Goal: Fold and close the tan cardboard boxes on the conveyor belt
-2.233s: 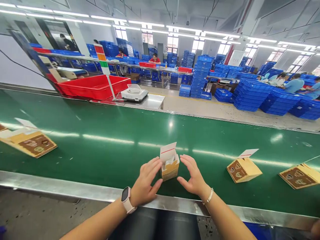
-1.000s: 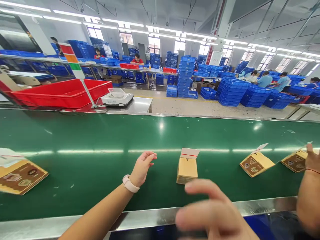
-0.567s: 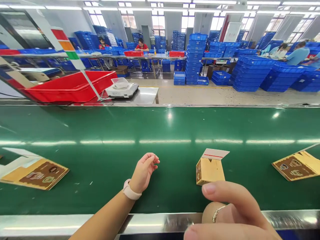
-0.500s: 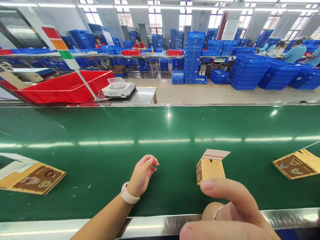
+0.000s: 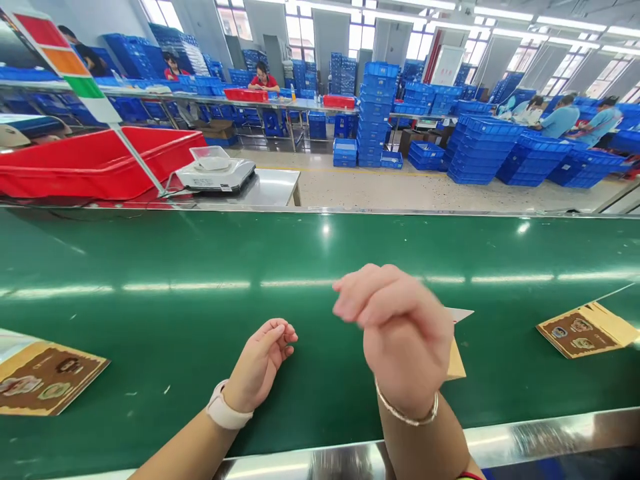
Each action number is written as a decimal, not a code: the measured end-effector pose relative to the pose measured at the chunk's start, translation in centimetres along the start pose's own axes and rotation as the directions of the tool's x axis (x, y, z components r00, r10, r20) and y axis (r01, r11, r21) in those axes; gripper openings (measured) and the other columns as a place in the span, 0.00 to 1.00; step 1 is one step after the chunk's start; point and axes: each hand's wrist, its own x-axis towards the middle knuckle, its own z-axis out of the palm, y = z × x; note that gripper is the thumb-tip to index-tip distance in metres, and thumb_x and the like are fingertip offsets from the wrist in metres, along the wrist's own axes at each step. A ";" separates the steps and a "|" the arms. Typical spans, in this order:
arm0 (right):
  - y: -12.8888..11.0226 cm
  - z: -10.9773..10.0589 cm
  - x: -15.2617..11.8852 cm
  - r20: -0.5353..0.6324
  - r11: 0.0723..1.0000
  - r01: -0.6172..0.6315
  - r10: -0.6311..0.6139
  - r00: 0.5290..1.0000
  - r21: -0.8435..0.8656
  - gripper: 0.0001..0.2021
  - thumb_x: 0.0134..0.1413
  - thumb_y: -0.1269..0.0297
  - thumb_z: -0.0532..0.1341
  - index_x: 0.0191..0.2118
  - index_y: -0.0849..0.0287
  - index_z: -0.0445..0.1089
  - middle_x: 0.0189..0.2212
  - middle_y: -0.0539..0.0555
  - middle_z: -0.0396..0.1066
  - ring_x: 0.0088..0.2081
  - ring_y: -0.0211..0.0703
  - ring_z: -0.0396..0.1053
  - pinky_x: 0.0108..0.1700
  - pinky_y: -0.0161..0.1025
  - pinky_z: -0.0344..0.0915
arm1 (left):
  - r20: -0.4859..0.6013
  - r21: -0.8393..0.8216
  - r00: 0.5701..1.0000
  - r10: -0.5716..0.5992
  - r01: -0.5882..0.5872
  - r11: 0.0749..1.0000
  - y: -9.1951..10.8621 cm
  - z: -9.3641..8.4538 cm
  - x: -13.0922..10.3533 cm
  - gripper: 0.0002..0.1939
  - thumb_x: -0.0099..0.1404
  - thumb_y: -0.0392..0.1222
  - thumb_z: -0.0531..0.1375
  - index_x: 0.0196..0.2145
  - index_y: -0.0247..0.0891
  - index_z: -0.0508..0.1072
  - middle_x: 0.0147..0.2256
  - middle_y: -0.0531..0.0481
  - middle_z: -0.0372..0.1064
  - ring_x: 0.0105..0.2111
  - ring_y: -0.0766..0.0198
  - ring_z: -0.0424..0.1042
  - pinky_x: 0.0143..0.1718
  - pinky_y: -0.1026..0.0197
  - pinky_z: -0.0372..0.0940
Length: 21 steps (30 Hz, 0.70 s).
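Observation:
My left hand [image 5: 263, 360], with a pale watch band at its wrist, hovers over the green conveyor belt [image 5: 310, 400]. Its fingers are loosely curled and slightly apart, with nothing in them. My right hand [image 5: 400, 327], wearing a thin bangle, is raised over the belt, its fingers bent loosely to the left; I see nothing held, though its palm is hidden. Behind that hand stands a small cardboard box [image 5: 456, 363], mostly covered, its pale flap raised. Brown printed boxes with open flaps lie further off, a left box [image 5: 55, 380] and a right box [image 5: 583, 332].
The belt's metal edge [image 5: 310, 463] runs along the front. Beyond the belt are a red bin [image 5: 100, 160], a white scale [image 5: 217, 172] and a signal light pole [image 5: 135, 160]. Stacked blue crates [image 5: 377, 113] and several seated people are further back.
My right hand has moved from close to the camera, lower right, forward and left over the belt, now covering much of the middle box. The view has shifted and tilted; my left hand keeps its pose.

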 end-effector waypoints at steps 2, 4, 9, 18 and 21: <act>0.9 -0.9 0.9 -0.112 0.966 -0.057 0.088 0.990 0.252 0.10 0.56 0.65 0.54 0.24 0.55 0.61 0.20 0.47 0.58 0.24 0.39 0.61 0.32 0.41 0.69 | -0.013 -0.053 0.998 -0.059 0.058 0.997 0.4 0.6 -0.2 0.19 0.39 0.48 0.71 0.25 0.37 0.68 0.25 0.53 0.67 0.27 0.66 0.67 0.26 0.66 0.64; 1.3 -1.7 1.4 -0.127 0.884 -0.135 0.212 0.969 0.447 0.13 0.55 0.63 0.55 0.22 0.56 0.54 0.19 0.45 0.51 0.21 0.37 0.56 0.28 0.38 0.66 | -0.019 -0.084 0.996 -0.091 0.089 0.992 0.6 0.9 -0.3 0.19 0.38 0.46 0.70 0.25 0.36 0.68 0.25 0.54 0.66 0.27 0.66 0.67 0.26 0.66 0.63; 1.2 -2.2 1.4 -0.070 0.733 -0.177 0.293 0.954 0.656 0.18 0.53 0.65 0.56 0.21 0.58 0.45 0.17 0.44 0.42 0.20 0.35 0.46 0.25 0.32 0.59 | 0.008 -0.093 0.995 -0.098 0.098 0.991 0.5 0.9 -0.4 0.17 0.41 0.46 0.69 0.25 0.36 0.69 0.26 0.53 0.66 0.27 0.66 0.67 0.27 0.65 0.64; 1.2 -2.1 1.2 -0.057 0.652 -0.221 0.377 0.924 0.725 0.19 0.51 0.68 0.58 0.21 0.58 0.43 0.18 0.43 0.41 0.20 0.33 0.43 0.24 0.29 0.59 | 0.017 -0.119 0.994 -0.111 0.112 0.987 0.6 1.1 -0.4 0.18 0.39 0.45 0.70 0.25 0.36 0.69 0.25 0.53 0.67 0.27 0.66 0.67 0.26 0.66 0.63; 1.0 -2.2 1.1 -0.066 0.649 -0.213 0.377 0.924 0.730 0.19 0.51 0.68 0.58 0.21 0.58 0.43 0.17 0.43 0.41 0.19 0.33 0.44 0.25 0.28 0.60 | 0.021 -0.124 0.994 -0.109 0.111 0.986 0.6 1.2 -0.5 0.18 0.39 0.45 0.70 0.25 0.36 0.69 0.25 0.53 0.67 0.27 0.66 0.67 0.26 0.66 0.63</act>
